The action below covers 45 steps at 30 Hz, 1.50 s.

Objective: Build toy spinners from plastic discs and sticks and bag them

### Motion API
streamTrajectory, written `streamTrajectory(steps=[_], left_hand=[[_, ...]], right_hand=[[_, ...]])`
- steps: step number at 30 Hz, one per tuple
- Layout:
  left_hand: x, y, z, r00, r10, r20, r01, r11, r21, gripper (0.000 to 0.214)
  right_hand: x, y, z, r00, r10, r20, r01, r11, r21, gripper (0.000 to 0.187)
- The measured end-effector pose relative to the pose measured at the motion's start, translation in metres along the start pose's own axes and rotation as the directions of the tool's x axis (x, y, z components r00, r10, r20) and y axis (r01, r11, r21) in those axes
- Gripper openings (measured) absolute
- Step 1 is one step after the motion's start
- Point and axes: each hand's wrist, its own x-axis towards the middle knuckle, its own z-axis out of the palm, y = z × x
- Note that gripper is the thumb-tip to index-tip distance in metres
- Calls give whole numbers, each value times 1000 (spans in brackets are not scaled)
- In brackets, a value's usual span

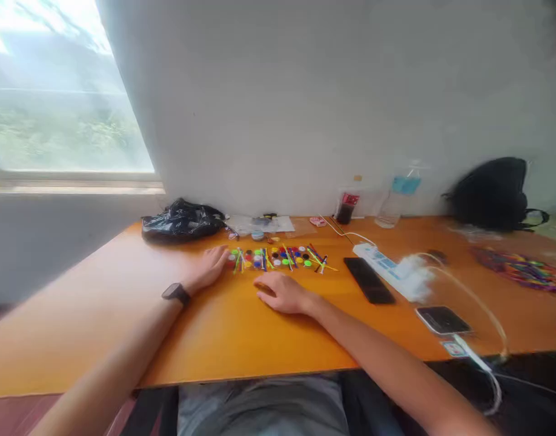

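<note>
Across the middle of the orange wooden table lies a row of small coloured round discs point(278, 262) with thin coloured sticks point(287, 257) among them. My left hand point(209, 266), a dark watch on its wrist, rests at the left end of this row. Its fingers are stretched out and reach the nearest discs. Just in front of the row, my right hand point(282, 292) rests on the tabletop with fingers bent. A gap shows between its thumb and forefinger, and I see nothing held there.
A black plastic bag point(182, 221) lies at the back left. To the right are a dark phone point(369, 280), a white power strip point(382, 266) with cables, and another device point(443, 320). Farther right lie a multicoloured pile point(527, 269) and a black bag point(489, 194).
</note>
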Motion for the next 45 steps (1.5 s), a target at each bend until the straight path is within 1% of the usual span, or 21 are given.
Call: streamTrajectory(steps=[4,9,11,14,16,19,22,27,30,36,39,42,44,45], left_hand=[[-3,5,-1,1000,-9,5,9,1000,3,56],[-3,-4,-2,1000,-7,-27,7,1000,-24,55],[-2,-9,-4,997,-15,-81,10,999,-53,54],[-1,-15,-11,978,-31,-208,-3,987,-158,46],[-2,-17,-16,967,-46,-250,-6,979,-205,39],[-6,-17,-22,980,-34,-195,-1,985,-174,31],[-10,-13,-27,993,13,-121,-27,994,-110,25],[-14,-6,-37,994,77,-80,-70,994,82,26],[-15,-4,-40,995,82,-59,-72,985,158,25],[-14,-3,-41,999,36,-27,-31,982,189,24],[-14,-7,-43,998,31,-49,-22,984,176,21],[-15,-7,-46,990,40,-135,-20,989,144,18],[-17,2,-45,980,69,-185,-52,994,93,18],[-19,11,-44,976,97,-193,-87,994,59,19]], right_hand=[[-4,-5,-6,1000,31,-1,-31,999,38,19],[0,-6,-4,999,45,13,-45,997,56,18],[2,-6,-4,999,49,12,-49,997,62,19],[3,-4,-4,998,53,14,-54,997,61,18],[3,-2,-4,998,59,18,-60,997,55,19],[2,-1,-4,997,71,24,-72,996,51,20],[2,-2,-4,997,71,31,-72,996,49,20],[3,-4,-7,996,77,37,-79,997,28,18],[2,-5,-8,997,71,34,-73,997,41,18],[2,-4,-8,997,65,34,-66,997,33,18],[1,-5,-8,997,64,36,-65,998,25,16],[1,-4,-9,997,62,37,-63,998,19,14],[1,-2,-12,996,75,37,-76,997,21,12],[1,-1,-13,995,92,35,-93,995,23,10]])
